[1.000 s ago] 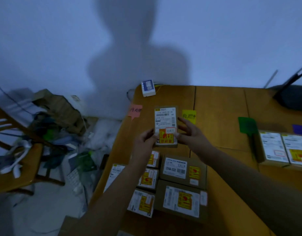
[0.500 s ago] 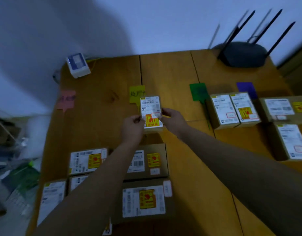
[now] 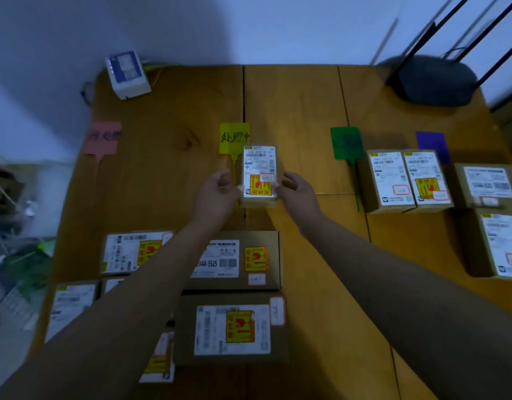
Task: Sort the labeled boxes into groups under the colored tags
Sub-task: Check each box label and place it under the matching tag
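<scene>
Head view: the left hand (image 3: 217, 197) and right hand (image 3: 299, 194) pinch the near end of a small labeled box (image 3: 259, 174), one on each side. The box sits mid-table (image 3: 301, 111) just right of the yellow tag (image 3: 234, 137), its long axis running from near edge to far edge, label up.

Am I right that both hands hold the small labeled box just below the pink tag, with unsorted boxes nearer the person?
Not quite. In the head view the left hand and right hand hold the small box just below the yellow tag, not the pink tag, which lies farther left with nothing under it. The unsorted boxes do sit nearer the person.
</scene>
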The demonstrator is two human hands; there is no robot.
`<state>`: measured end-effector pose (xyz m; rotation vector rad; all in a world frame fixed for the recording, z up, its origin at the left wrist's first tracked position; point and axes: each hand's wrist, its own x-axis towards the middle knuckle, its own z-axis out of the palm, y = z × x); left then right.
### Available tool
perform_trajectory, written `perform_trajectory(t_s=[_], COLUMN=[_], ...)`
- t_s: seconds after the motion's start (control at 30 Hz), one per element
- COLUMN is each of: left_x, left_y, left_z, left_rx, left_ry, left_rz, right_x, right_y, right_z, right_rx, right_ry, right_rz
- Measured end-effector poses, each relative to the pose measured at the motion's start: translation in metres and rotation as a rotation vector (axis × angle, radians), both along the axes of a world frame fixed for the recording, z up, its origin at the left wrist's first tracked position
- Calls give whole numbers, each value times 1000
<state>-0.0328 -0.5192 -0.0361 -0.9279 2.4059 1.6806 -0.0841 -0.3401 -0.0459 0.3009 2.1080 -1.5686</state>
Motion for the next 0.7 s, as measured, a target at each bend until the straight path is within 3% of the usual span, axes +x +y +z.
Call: perform_trajectory(t_s=[0.1,0.17,0.27,0.33,0.5,0.7], left_x=[37,66,95,105,111,128], left_y=[-24,-48,-73,-76,-72,-78], left_z=[23,34,34,26,6,9], left_rx=[-79,-196,-582,-762,-928,-942], left_ry=[37,-79,-330,-405,-335,70], left_rz=[-209,-475,-925,-1099,-1151,-1063], right_x=[25,49,86,109,137,144], right_y=[14,24,33,34,30,34], right_z=[13,17,15,11,2,5], right_rx=[37,79,90,32,-39,-176], right_ry=[-12,-10,-77,-136,-96,-85], right_rz=[22,30,71,89,83,-58])
